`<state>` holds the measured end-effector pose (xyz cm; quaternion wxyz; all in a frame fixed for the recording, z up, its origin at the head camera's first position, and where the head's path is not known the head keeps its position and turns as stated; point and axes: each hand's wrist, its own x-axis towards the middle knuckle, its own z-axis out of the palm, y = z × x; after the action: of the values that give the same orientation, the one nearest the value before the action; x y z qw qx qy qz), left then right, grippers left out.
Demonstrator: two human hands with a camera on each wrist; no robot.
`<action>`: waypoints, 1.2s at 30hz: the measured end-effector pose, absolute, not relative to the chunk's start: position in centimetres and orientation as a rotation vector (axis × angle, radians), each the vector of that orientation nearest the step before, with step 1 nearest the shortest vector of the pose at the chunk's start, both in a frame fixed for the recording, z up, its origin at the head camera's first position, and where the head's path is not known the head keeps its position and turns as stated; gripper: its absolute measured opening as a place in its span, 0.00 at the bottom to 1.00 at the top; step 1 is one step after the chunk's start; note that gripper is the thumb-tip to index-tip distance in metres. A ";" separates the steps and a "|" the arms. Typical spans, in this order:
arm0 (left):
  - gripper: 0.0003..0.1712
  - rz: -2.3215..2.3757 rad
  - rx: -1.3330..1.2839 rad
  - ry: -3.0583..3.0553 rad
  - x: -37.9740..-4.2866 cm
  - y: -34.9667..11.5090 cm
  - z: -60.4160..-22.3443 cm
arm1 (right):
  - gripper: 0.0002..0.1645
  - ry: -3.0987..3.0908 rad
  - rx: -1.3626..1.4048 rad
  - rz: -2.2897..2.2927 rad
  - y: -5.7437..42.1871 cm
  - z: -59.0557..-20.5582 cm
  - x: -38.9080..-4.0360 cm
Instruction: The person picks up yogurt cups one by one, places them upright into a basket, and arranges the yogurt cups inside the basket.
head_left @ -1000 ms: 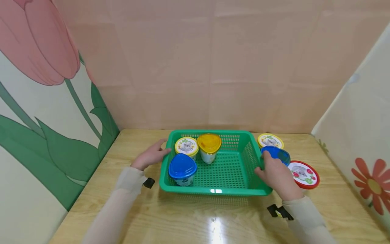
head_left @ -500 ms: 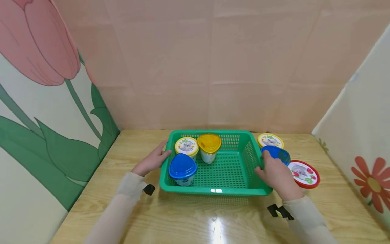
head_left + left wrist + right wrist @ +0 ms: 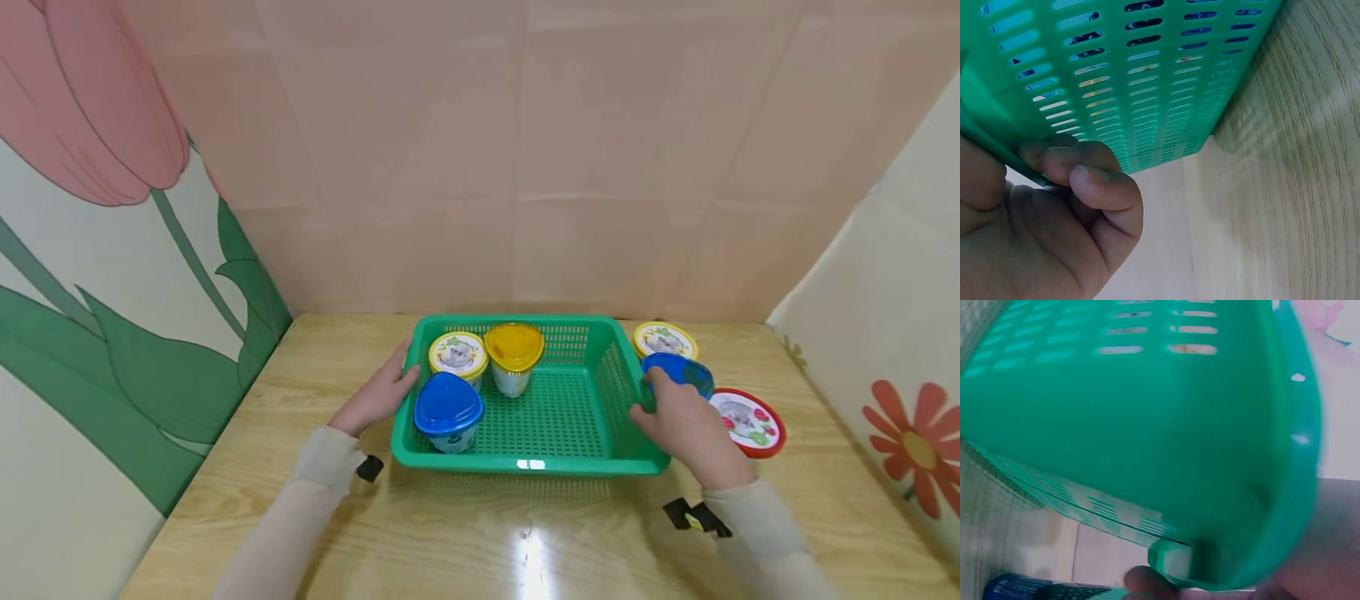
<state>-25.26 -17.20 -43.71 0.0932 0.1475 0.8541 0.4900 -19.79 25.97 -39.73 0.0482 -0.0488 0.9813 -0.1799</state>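
Observation:
A green plastic basket (image 3: 530,465) with slotted walls sits on the wooden table, gripped at both ends. My left hand (image 3: 378,396) holds its left rim; in the left wrist view that hand's fingers (image 3: 1107,187) curl under the rim. At the opposite end, my right hand (image 3: 688,429) grips the right rim, and part of its fingers (image 3: 1144,578) shows below the rim in the right wrist view. Inside, toward the left, stand a blue-lidded tub (image 3: 448,407), a tub with a round white lid edged in yellow (image 3: 458,356) and a tub with a see-through yellow lid (image 3: 514,348).
Right of the basket stand a yellow-rimmed round tub (image 3: 666,342), a blue-lidded tub (image 3: 684,372) partly behind my right hand, and a red-rimmed tub (image 3: 746,423). A pinkish sheet (image 3: 517,167) hangs along the table's back edge, with flower-patterned panels at both sides.
The head view has tilted slightly, shifting the scene a little upward. Both hands keep their hold on the basket rims, and the tubs stay in the same places.

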 end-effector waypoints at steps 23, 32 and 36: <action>0.35 1.455 0.409 2.567 -24.8 -16.8 -43.6 | 0.35 3.208 -0.220 -0.580 32.7 -37.2 -19.2; 0.35 1.486 0.413 2.563 -24.9 -16.7 -43.9 | 0.58 3.054 -0.103 -0.469 35.8 -37.5 -19.3; 0.35 1.491 0.387 2.558 -24.9 -16.6 -43.8 | 0.68 2.992 0.002 -0.447 36.9 -38.0 -19.4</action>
<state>-24.88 -16.63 -43.85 0.0780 0.1294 0.8540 0.4978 -19.43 36.95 -38.04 0.0581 0.0008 0.9873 -0.1476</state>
